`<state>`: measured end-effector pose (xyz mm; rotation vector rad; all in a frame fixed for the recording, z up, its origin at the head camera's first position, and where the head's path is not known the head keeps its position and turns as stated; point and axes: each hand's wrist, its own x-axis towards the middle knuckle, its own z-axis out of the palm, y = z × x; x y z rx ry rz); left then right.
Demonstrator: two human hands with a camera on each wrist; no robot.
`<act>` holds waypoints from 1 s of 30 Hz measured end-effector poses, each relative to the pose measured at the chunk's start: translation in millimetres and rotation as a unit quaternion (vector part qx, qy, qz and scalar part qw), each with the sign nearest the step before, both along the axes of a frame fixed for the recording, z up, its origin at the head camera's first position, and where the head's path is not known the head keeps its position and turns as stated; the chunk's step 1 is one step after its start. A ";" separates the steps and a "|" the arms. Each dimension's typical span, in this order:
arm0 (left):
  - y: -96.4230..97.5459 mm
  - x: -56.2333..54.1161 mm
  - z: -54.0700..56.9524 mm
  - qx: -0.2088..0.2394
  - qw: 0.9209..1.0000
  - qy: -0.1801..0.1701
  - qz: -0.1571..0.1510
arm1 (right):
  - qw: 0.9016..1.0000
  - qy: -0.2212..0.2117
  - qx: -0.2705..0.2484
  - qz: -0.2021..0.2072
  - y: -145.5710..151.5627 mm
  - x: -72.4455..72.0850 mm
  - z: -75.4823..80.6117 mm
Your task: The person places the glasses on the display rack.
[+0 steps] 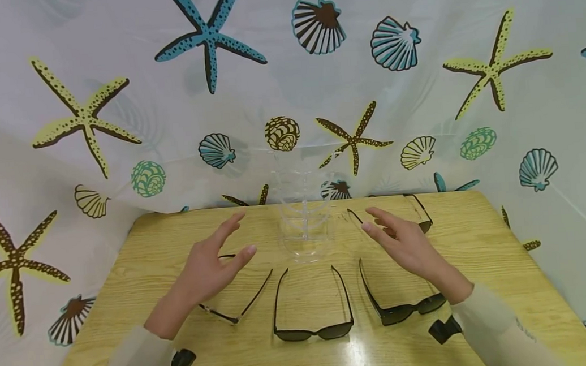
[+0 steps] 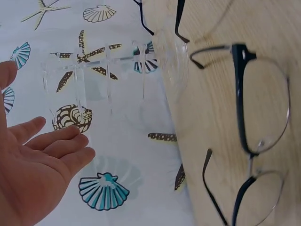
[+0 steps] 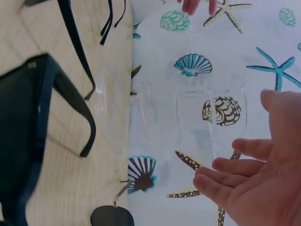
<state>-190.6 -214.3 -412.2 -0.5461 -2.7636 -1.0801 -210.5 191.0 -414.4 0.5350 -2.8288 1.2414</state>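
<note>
Centrally, sunglasses (image 1: 303, 335) on a wood-grain table (image 1: 244, 356) before white starfish-patterned cloth (image 1: 276, 88).

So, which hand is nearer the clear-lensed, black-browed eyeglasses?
Left. In the head view, the left hand partly hides the eyeglasses; the right hand is well right, past the clear plastic stand.

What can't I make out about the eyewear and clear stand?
- Head view: left hand hides part of clear-lensed eyeglasses.
- Head view: right hand hides part of rear sunglasses.
- Right wrist view: left edge crops nearest sunglasses.
- Head view: clear stand blends into patterned cloth, upper outline faint.
</note>
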 end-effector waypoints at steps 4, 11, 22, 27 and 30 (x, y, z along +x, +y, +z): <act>-0.2 6.8 -3.7 0.082 0.996 -0.027 0.003 | 0.999 -0.015 -0.052 0.001 -3.9 9.2 -3.5; 0.4 21.7 -4.8 0.135 0.989 -0.063 0.014 | 0.993 -0.066 -0.103 -0.005 -10.8 26.1 -8.7; 10.2 40.1 -25.0 0.181 0.977 -0.116 0.003 | 0.982 -0.125 -0.143 0.008 -19.3 49.0 -22.5; 15.2 47.5 -37.2 0.179 0.972 -0.151 0.004 | 0.977 -0.147 -0.153 0.027 -22.3 57.8 -31.7; 17.9 51.6 -44.0 0.178 0.969 -0.173 0.011 | 0.974 -0.160 -0.154 0.036 -24.5 62.7 -38.4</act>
